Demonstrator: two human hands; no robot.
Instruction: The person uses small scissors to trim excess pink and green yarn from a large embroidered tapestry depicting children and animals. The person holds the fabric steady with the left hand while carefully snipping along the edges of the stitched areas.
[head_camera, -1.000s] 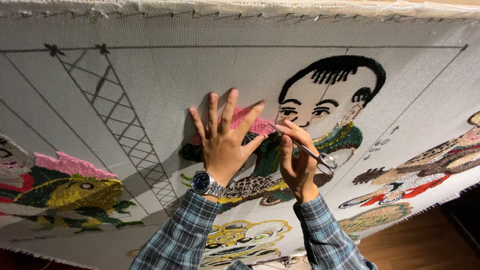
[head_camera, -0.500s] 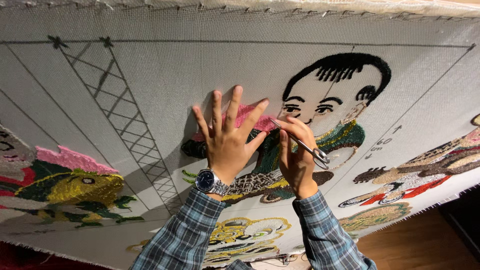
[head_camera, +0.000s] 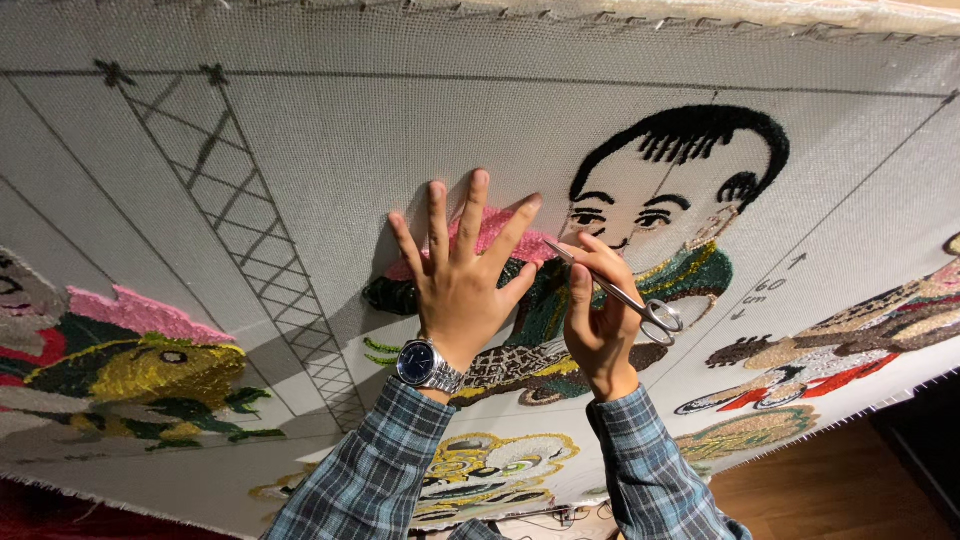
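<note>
Steel scissors (head_camera: 620, 295) in right hand (head_camera: 598, 320); left hand (head_camera: 462, 285) flat on tufted canvas (head_camera: 330, 150).

- Single head-worn view, close range, facing the stretched tufted rug canvas (head_camera: 300, 150) head-on.
- Both forearms enter from the bottom edge, centre frame.

We see no packages, labels, signs or screens here. The nearest to one is the small round watch dial (head_camera: 414, 362), dark blue in a silver case, on our left wrist, below the rug (head_camera: 330, 160).
</note>
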